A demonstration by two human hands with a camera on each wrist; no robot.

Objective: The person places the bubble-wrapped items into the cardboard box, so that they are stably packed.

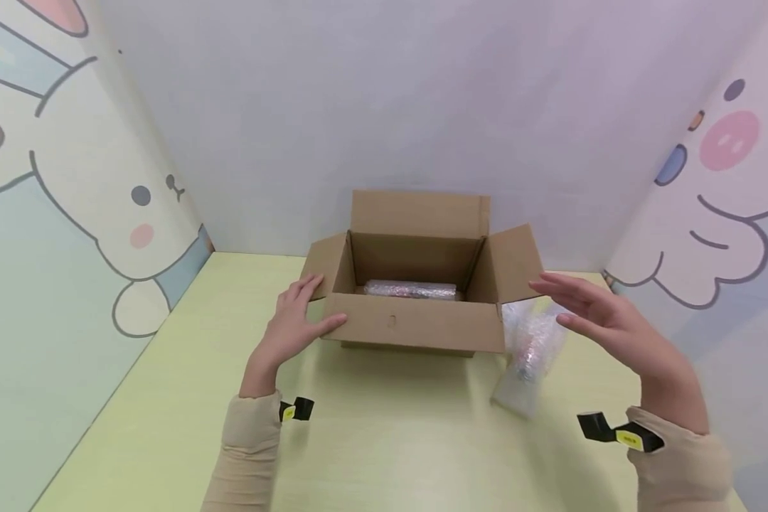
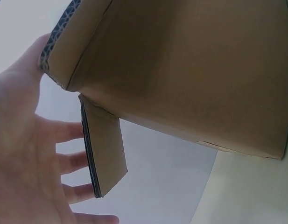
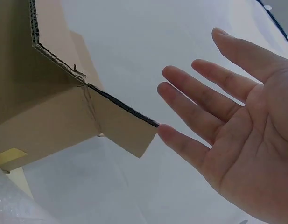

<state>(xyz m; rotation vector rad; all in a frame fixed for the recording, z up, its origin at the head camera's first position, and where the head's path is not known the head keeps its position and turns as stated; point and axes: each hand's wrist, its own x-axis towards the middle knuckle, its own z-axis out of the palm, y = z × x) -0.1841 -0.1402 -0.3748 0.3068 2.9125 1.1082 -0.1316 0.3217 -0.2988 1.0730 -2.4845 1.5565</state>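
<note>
A cardboard box [image 1: 416, 252] stands with its flaps spread, seen in the head view at the middle of the table. Inside it lies a bubble-wrapped item [image 1: 409, 289]; the wrap hides what it is. My left hand [image 1: 291, 323] touches the box's left side flap [image 2: 106, 149] with extended fingers, its thumb at the corner of the front flap [image 1: 416, 323]. Beside the right side flap [image 1: 517, 263] is my right hand [image 1: 598, 316], palm turned inward, fingers extended and holding nothing. Its fingertips are at the flap's outer edge.
A second bubble-wrapped piece [image 1: 530, 352] lies on the pale yellow table [image 1: 390, 434], right of the box and partly under the right flap. Behind the box rises a plain wall [image 1: 390, 107]. Side walls with cartoon animals stand left and right.
</note>
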